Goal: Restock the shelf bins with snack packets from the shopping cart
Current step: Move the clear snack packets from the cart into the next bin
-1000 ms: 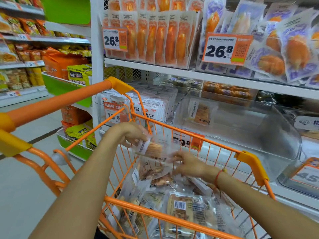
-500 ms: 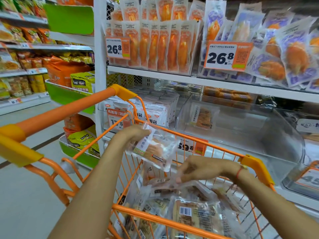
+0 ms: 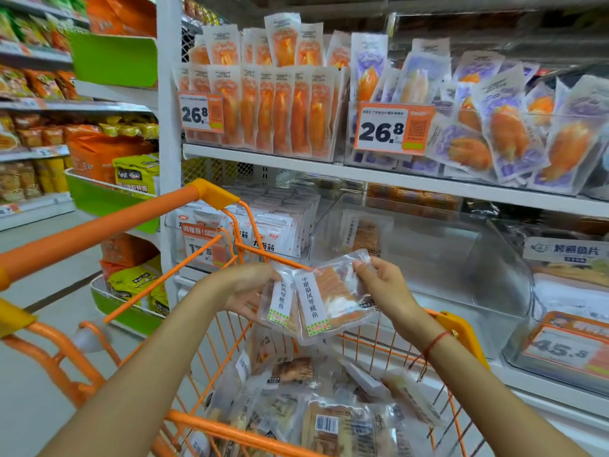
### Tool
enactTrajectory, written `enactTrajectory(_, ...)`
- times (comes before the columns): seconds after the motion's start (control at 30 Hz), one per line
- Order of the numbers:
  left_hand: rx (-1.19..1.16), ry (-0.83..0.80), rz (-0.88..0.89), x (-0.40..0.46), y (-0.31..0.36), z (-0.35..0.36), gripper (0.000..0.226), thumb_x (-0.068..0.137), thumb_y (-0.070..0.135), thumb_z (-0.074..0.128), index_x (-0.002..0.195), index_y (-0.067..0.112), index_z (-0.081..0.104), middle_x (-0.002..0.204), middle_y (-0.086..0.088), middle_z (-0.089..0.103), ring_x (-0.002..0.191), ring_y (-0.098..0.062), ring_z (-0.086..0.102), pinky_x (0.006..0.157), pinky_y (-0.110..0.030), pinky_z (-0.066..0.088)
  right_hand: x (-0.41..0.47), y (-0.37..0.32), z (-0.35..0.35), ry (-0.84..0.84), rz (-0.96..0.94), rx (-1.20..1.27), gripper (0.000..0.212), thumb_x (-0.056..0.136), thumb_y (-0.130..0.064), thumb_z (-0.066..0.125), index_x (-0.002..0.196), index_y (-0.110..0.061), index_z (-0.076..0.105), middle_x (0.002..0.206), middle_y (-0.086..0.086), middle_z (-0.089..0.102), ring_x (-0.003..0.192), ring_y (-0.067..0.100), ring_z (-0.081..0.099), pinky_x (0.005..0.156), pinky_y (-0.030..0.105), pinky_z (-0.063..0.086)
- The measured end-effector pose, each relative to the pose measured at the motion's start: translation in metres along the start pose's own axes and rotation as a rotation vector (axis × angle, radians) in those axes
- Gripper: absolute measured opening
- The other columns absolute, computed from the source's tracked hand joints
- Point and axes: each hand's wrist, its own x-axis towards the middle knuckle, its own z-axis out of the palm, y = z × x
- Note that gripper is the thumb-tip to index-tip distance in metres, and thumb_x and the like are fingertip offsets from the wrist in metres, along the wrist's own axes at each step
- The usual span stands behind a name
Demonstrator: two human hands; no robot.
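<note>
Two clear snack packets (image 3: 324,300) with white label strips are held overlapped above the orange shopping cart (image 3: 237,430). My left hand (image 3: 244,288) grips their left side from behind. My right hand (image 3: 384,286) pinches the front packet's upper right corner. Several more clear packets (image 3: 329,413) lie piled in the cart basket. Directly behind the hands stands a clear plastic shelf bin (image 3: 445,258), holding one similar packet (image 3: 362,234) propped at its back left.
A bin of white packets (image 3: 273,225) stands left of the clear bin, and another clear bin with a 45.8 price tag (image 3: 566,349) stands to the right. The upper shelf (image 3: 362,174) carries orange and purple packets. The aisle floor (image 3: 43,291) opens to the left.
Both hands rose from the cart. My right hand lifted a second packet and brought it against the one in my left hand. The view tilted up toward the shelf.
</note>
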Motion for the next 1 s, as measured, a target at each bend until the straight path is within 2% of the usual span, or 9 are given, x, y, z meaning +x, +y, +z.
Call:
enactTrajectory(0.1, -0.072, 0.081, 0.057, -0.002, 0.001, -0.005, 0.024, 0.100, 0.023, 0.037, 0.107, 0.014, 0.058, 0.102, -0.007, 0.068, 0.080, -0.021, 0.066, 0.049, -0.027, 0.053, 0.000, -0.002, 0.001, 0.081, 0.002, 0.035, 0.025, 0.100, -0.021, 0.045, 0.084, -0.006, 0.056, 0.068, 0.010, 0.056, 0.056, 0.012, 0.053, 0.054, 0.020, 0.045)
enactTrajectory(0.23, -0.154, 0.193, 0.171, -0.006, 0.007, -0.004, 0.026, 0.099, 0.022, 0.039, 0.095, 0.007, 0.060, 0.101, -0.017, 0.068, 0.085, -0.025, 0.062, 0.076, -0.038, 0.052, -0.001, -0.003, 0.008, 0.110, -0.018, 0.133, 0.029, 0.099, -0.024, 0.047, 0.098, 0.002, 0.060, 0.088, 0.023, 0.065, 0.078, 0.035, 0.062, 0.073, 0.039, 0.055)
enactTrajectory(0.37, -0.228, 0.218, 0.308, -0.005, 0.011, 0.009, 0.030, 0.100, 0.020, 0.037, 0.082, 0.011, 0.059, 0.090, -0.010, 0.064, 0.085, -0.028, 0.061, 0.076, -0.037, 0.050, -0.005, -0.004, 0.019, 0.134, -0.065, 0.195, 0.029, 0.100, -0.023, 0.046, 0.098, 0.004, 0.059, 0.089, 0.007, 0.064, 0.077, 0.013, 0.059, 0.066, 0.020, 0.051)
enactTrajectory(0.47, -0.285, 0.179, 0.390, -0.003, 0.011, 0.015, 0.046, 0.099, 0.047, 0.033, 0.118, 0.016, 0.062, 0.123, -0.004, 0.062, 0.113, -0.026, 0.058, 0.100, -0.048, 0.046, -0.001, 0.000, 0.022, 0.194, -0.109, 0.131, 0.022, 0.100, -0.028, 0.046, 0.090, -0.015, 0.061, 0.104, 0.011, 0.060, 0.093, 0.021, 0.060, 0.077, 0.031, 0.056)
enactTrajectory(0.57, -0.348, 0.044, 0.442, 0.003, 0.011, 0.022, 0.086, 0.078, 0.081, 0.039, 0.149, 0.034, 0.027, 0.154, 0.010, 0.028, 0.141, -0.015, 0.028, 0.116, -0.053, 0.020, -0.003, -0.002, 0.024, 0.265, -0.143, 0.050, 0.021, 0.100, -0.026, 0.045, 0.088, -0.016, 0.059, 0.106, 0.007, 0.047, 0.089, 0.016, 0.053, 0.062, 0.014, 0.052)
enactTrajectory(0.7, -0.244, 0.115, 0.518, 0.016, 0.007, 0.035, 0.062, 0.082, 0.030, 0.068, 0.135, 0.019, 0.037, 0.130, 0.002, 0.056, 0.114, -0.014, 0.056, 0.102, -0.039, 0.045, -0.004, 0.000, 0.025, 0.335, -0.171, -0.018, 0.019, 0.100, -0.030, 0.044, 0.085, -0.027, 0.056, 0.102, -0.007, 0.042, 0.097, 0.016, 0.050, 0.087, 0.034, 0.052)
enactTrajectory(0.8, -0.210, 0.135, 0.562, 0.022, 0.003, 0.033, 0.048, 0.093, 0.011, 0.059, 0.132, 0.017, 0.032, 0.115, 0.006, 0.059, 0.098, -0.002, 0.058, 0.076, -0.014, 0.049, -0.005, -0.006, 0.024, 0.324, -0.172, 0.006, 0.010, 0.099, -0.038, 0.042, 0.095, -0.037, 0.050, 0.110, -0.012, 0.042, 0.109, 0.016, 0.049, 0.098, 0.047, 0.047)
enactTrajectory(0.9, -0.235, 0.167, 0.542, 0.026, 0.016, 0.027, 0.074, 0.086, 0.031, 0.068, 0.144, 0.013, 0.024, 0.139, 0.000, 0.047, 0.118, -0.013, 0.054, 0.094, -0.025, 0.048, 0.000, -0.017, 0.015, 0.167, 0.005, 0.172, 0.044, 0.096, -0.049, 0.042, 0.134, -0.029, 0.031, 0.136, -0.001, 0.044, 0.122, 0.022, 0.049, 0.105, 0.046, 0.041)
enactTrajectory(1.0, -0.110, 0.218, 0.532, 0.036, 0.039, 0.024, 0.083, 0.082, 0.047, 0.067, 0.144, 0.010, 0.028, 0.147, 0.000, 0.038, 0.131, -0.020, 0.043, 0.109, -0.040, 0.037, 0.021, -0.028, -0.004, -0.001, 0.187, 0.099, 0.066, 0.087, -0.039, 0.060, 0.142, -0.021, 0.027, 0.134, -0.003, 0.045, 0.116, 0.019, 0.049, 0.094, 0.037, 0.043)
